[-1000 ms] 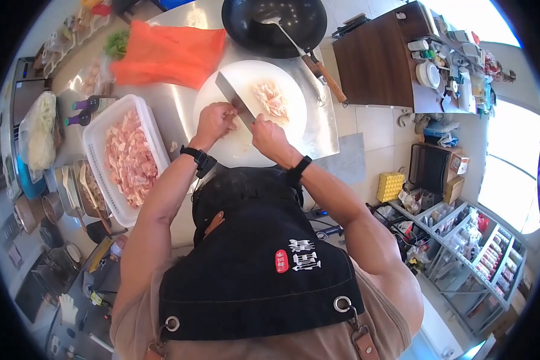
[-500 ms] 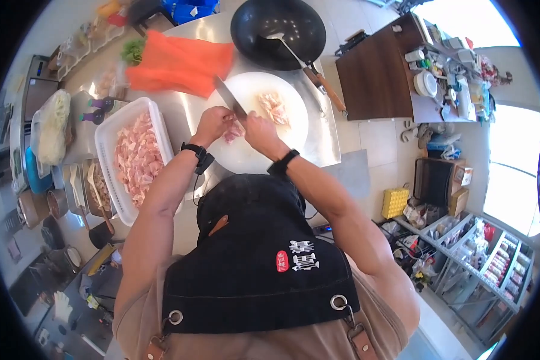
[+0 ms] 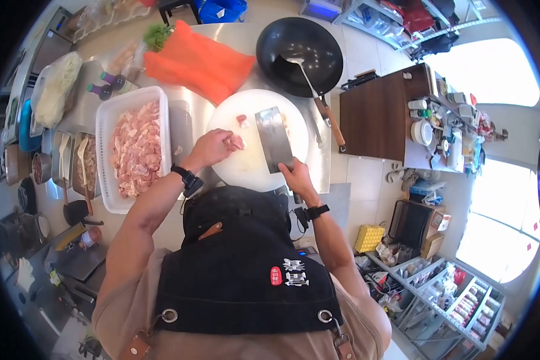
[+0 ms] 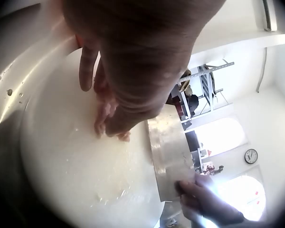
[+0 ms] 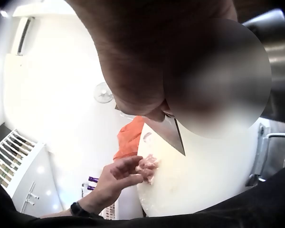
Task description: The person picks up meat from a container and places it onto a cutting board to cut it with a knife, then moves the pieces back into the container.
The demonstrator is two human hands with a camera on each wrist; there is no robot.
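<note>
Two hands were at work on the round white cutting board (image 3: 246, 174), which sat on a steel counter. Compared with half a second earlier, the broad rectangular steel cleaver (image 3: 274, 139) had changed attitude. It had stood edge-down, close beside the left hand. It now lay with its flat face turned upward over the right half of the board. The heap of cut pieces seen there earlier was no longer visible, and whether it sat under the blade could not be determined. In my judgement the slicing stroke was suspended at this moment.

The right hand (image 3: 295, 176) was clenched round the cleaver's handle at the near rim of the board. The left hand (image 3: 213, 149) had its fingers curled down onto a piece of raw pink meat (image 3: 235, 142) at the board's left centre, pinning it. One small scrap of meat (image 3: 242, 120) lay apart, beyond the fingers.

The cleaver's long axis ran from the person outward. The handle was nearest the body, and the squared far end pointed toward the black wok (image 3: 300, 48), leaning slightly left.

A white rectangular tray (image 3: 105, 129) of chopped meat stood just left of the board. An orange bag (image 3: 198, 60) lay behind it.
</note>
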